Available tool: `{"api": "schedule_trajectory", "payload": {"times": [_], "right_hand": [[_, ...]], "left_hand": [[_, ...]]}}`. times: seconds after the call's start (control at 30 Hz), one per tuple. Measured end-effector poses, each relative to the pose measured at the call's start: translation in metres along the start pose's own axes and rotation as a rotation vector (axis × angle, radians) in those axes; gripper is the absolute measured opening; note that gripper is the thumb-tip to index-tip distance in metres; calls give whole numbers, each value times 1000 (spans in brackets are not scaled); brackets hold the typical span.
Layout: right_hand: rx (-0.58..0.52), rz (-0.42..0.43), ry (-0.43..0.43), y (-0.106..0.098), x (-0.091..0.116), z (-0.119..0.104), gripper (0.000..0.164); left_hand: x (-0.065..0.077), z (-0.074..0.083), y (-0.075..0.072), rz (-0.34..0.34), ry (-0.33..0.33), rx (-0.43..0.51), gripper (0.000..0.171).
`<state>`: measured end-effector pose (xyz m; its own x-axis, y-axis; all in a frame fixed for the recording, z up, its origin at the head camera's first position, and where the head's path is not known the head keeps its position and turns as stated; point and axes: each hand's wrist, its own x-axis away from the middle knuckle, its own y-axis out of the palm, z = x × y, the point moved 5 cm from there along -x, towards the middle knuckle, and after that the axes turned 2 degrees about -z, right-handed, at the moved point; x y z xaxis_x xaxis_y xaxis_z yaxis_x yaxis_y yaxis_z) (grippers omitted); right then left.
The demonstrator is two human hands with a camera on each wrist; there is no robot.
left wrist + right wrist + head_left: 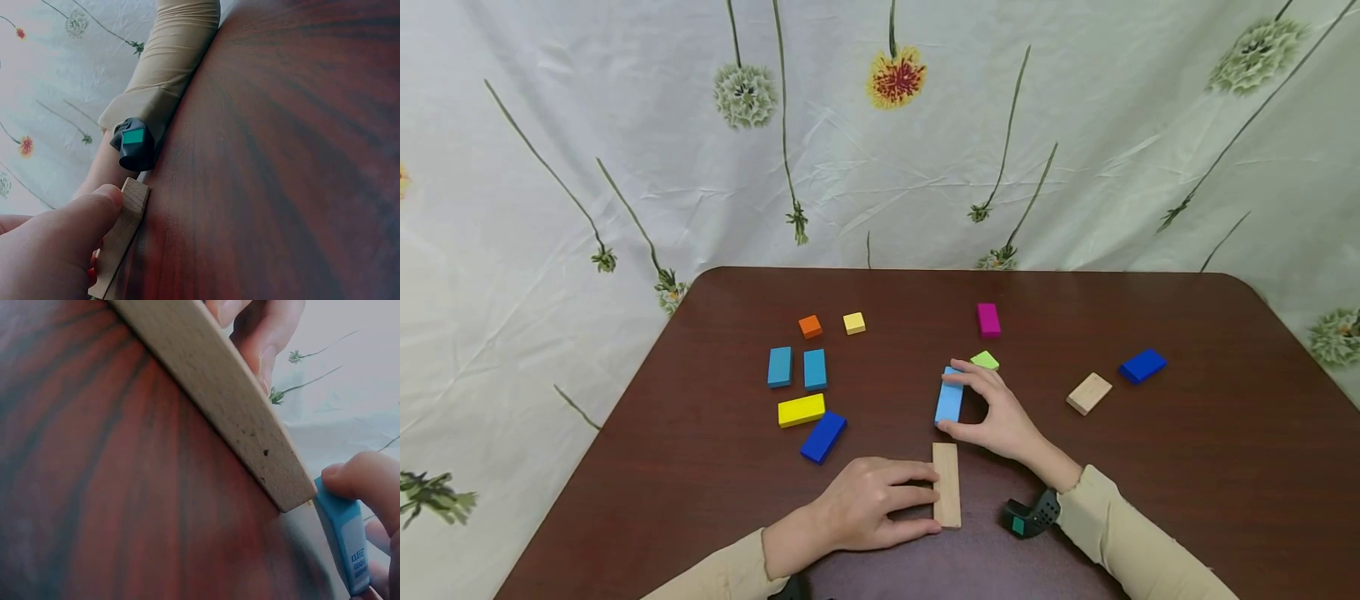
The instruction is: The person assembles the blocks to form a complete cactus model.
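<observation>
A long plain wooden block [947, 486] lies on the table near the front, its length pointing away from me. My left hand [874, 505] touches its left side with outstretched fingertips; the thumb meets it near the close end. Beyond its far end is a light blue block [949, 403], with printed marks on one face in the right wrist view. My right hand [996, 417] pinches that block, thumb at the near end and fingers at the far end. Just behind those fingers sits a light green block [985, 360], partly hidden.
On the left lie two blue blocks [780, 367], a yellow block [801, 410], a dark blue block [823, 437], an orange block [810, 326] and a pale yellow block [853, 323]. A magenta block [988, 320], a wooden block [1088, 393] and another dark blue block [1142, 366] lie right.
</observation>
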<state>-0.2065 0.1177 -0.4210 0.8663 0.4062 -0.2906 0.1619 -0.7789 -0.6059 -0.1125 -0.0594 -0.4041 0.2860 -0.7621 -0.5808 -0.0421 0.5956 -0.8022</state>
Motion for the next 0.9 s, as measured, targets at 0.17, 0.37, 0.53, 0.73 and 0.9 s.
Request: {"api": "schedule_trajectory", "payload": {"times": [0.17,0.37,0.53,0.73,0.9], "right_hand": [[1,-25,-18,1,0,0,59],[-8,-34,-39,1,1,-2,58],[1,-64,-54,3,1,-3,57],[4,-103,-71,4,3,-3,58],[9,-112,-93,4,4,-4,59]], "left_hand": [[0,0,0,3,3,3,24],[0,0,-1,2,1,9,24],[0,0,0,-6,-3,9,24],[0,0,-1,-11,-6,12,24],[0,0,-1,-12,-9,16,24]]}}
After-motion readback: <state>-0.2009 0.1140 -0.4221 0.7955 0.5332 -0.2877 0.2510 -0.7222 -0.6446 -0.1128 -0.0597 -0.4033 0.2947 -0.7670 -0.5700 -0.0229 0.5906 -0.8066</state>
